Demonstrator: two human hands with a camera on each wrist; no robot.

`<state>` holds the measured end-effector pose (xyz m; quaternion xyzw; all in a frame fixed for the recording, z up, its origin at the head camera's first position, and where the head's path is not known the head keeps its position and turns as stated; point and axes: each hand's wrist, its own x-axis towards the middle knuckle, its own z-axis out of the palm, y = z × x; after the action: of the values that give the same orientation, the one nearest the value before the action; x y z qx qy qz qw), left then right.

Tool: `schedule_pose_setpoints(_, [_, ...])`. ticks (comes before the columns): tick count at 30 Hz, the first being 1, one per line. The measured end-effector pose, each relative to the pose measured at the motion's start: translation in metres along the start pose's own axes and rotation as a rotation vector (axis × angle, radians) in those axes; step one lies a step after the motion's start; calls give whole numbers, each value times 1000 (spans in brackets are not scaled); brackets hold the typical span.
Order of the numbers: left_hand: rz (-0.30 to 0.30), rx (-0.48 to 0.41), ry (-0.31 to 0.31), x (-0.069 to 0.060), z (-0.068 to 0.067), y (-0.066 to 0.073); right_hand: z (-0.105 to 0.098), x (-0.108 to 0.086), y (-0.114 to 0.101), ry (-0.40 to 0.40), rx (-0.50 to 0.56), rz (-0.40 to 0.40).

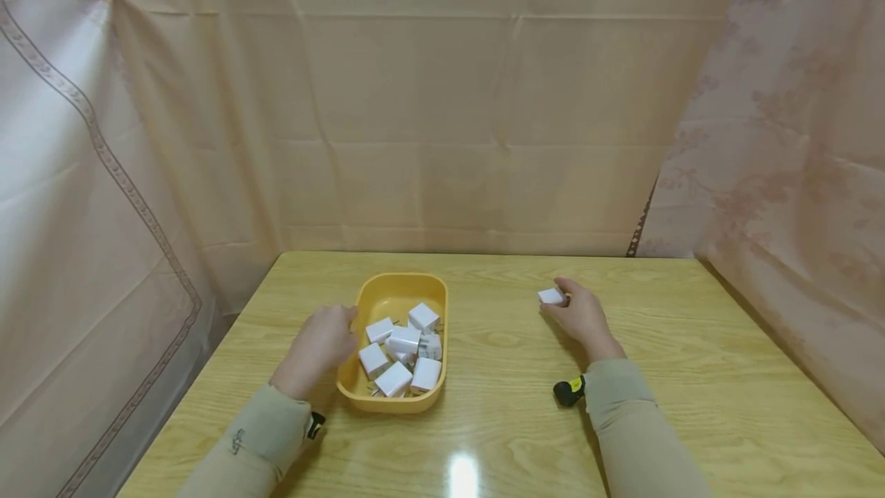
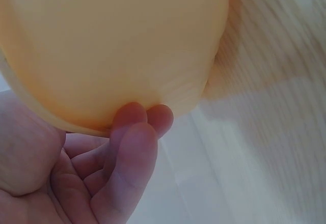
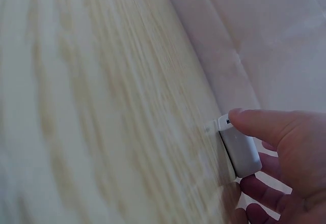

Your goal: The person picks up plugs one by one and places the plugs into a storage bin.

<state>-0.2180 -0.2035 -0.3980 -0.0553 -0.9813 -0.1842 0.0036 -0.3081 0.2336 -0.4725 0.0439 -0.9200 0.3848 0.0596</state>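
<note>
At the left of the table, my left hand [image 1: 325, 346] grips the left rim of a yellow plastic bin [image 1: 392, 406]. Up close in the left wrist view, fingertips [image 2: 136, 142] pinch the bin's edge [image 2: 76, 128]. Several white plug chargers [image 1: 394, 380] lie jumbled inside the bin, some with metal prongs showing. Over on the right, my right hand [image 1: 584, 321] holds another white charger [image 1: 551, 297] between thumb and fingers. A small dark port shows on the end of this charger [image 3: 242, 150] in the right wrist view, and it is at or just above the tabletop.
The wooden table [image 1: 498, 375] carries the bin left of centre. Behind it hangs a beige curtain [image 1: 470, 137] along the back edge, with further cloth [image 1: 795, 198] at the right and pale cloth [image 1: 76, 214] at the left. Black wrist devices [image 1: 568, 392] stick out beside the cuffs.
</note>
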Motion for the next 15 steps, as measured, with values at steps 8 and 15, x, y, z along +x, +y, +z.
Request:
schedule_pose_setpoints(8, [-10, -12, -8, 1, -1, 1, 0, -1, -1, 5, -6, 5])
schedule_pose_setpoints(15, [-9, -21, -8, 0, -1, 1, -2, -2, -4, -6, -10, 13])
